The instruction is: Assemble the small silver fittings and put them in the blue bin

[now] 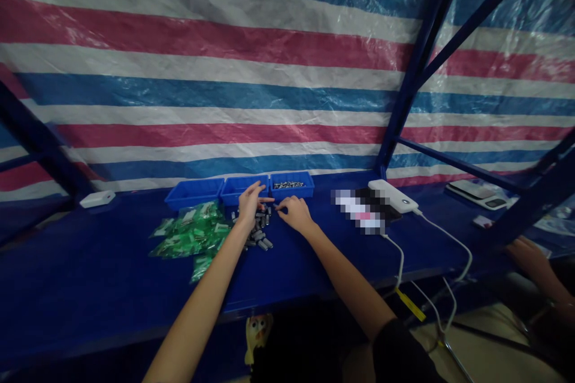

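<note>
My left hand reaches over a pile of small dark grey cylinders, its fingers stretched out and apart. To its right, my right hand is closed in a pinch just above the blue table, beside the pile. Whatever sits at its fingertips is too small to name. Several clear bags with green contents lie left of the pile. Behind the hands stand three blue bins in a row: a left bin, a middle bin partly hidden by my left hand, and a right bin with small shiny metal parts.
A white power bank with a cable lies right of my hands beside a blurred-out phone. A small white box is at the far left. Blue frame posts rise from the table. Another person's hand shows at right.
</note>
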A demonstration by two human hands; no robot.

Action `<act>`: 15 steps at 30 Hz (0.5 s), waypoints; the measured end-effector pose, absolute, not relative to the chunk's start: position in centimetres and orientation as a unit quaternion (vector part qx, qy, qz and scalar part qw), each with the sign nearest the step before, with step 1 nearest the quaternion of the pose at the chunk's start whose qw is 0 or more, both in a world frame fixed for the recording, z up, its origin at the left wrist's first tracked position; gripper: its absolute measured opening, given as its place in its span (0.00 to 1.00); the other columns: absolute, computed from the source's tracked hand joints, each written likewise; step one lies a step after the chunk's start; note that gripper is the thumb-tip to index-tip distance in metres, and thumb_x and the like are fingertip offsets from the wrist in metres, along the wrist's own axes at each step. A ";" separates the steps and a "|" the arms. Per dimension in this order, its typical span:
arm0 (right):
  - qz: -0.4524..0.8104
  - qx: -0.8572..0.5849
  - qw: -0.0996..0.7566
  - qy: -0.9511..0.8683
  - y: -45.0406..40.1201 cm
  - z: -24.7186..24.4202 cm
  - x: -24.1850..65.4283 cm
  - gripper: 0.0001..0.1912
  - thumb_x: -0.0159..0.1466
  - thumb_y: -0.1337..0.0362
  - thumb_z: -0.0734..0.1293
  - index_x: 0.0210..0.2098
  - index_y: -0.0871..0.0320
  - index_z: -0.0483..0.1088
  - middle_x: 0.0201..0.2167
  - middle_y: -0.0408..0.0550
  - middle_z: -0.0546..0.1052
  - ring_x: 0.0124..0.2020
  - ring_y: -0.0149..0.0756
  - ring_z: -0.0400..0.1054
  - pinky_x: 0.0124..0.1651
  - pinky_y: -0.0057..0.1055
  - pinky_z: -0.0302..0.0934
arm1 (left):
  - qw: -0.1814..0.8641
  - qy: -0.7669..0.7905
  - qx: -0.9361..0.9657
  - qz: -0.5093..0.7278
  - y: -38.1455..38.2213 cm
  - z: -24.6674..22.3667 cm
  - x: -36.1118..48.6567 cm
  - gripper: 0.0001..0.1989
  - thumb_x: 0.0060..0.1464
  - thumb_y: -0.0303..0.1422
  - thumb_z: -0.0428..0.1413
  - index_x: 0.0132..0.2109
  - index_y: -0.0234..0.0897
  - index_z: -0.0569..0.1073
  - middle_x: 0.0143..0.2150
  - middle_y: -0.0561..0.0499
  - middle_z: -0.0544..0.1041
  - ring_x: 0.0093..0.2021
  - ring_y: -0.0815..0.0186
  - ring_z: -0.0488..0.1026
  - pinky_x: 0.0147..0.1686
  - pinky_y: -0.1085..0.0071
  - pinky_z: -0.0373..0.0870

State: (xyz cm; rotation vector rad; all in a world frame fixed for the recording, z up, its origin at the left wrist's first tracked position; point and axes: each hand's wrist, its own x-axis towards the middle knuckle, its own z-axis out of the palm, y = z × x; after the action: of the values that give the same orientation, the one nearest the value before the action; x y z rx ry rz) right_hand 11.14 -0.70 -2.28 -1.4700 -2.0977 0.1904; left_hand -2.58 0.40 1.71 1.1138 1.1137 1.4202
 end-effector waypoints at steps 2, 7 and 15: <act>0.067 -0.563 0.287 -0.772 -0.7 -2.1 11.2 0.09 0.57 0.68 0.64 0.33 0.53 0.75 0.38 0.49 0.76 0.43 0.44 0.64 0.45 0.41 0.54 | 0.488 0.452 0.475 0.577 0.4 1.6 -2.6 0.19 0.50 0.32 0.52 0.50 0.31 0.67 0.48 0.38 0.72 0.21 0.71 0.74 0.13 0.81 0.57; 0.082 -0.581 0.329 -0.740 -1.0 -1.7 11.3 0.08 0.52 0.69 0.66 0.31 0.52 0.74 0.34 0.45 0.77 0.38 0.39 0.66 0.42 0.35 0.57 | 0.469 0.464 0.495 0.566 0.4 1.2 -2.4 0.11 0.50 0.34 0.51 0.40 0.32 0.70 0.35 0.48 0.74 0.16 0.76 0.68 0.12 0.81 0.55; 0.210 -0.483 0.558 -0.641 -0.2 -1.4 10.8 0.15 0.54 0.64 0.64 0.42 0.56 0.69 0.33 0.43 0.76 0.30 0.30 0.68 0.32 0.26 0.61 | 0.491 0.486 0.552 0.466 0.6 0.4 -1.6 0.13 0.50 0.42 0.54 0.34 0.36 0.65 0.23 0.59 0.66 0.11 0.75 0.64 0.08 0.81 0.52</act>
State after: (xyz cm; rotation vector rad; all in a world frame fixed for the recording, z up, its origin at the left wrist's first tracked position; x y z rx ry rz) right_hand 10.80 -0.20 -1.40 -1.1397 -1.5124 0.4959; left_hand -1.59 0.59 0.42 1.3395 1.1805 1.1319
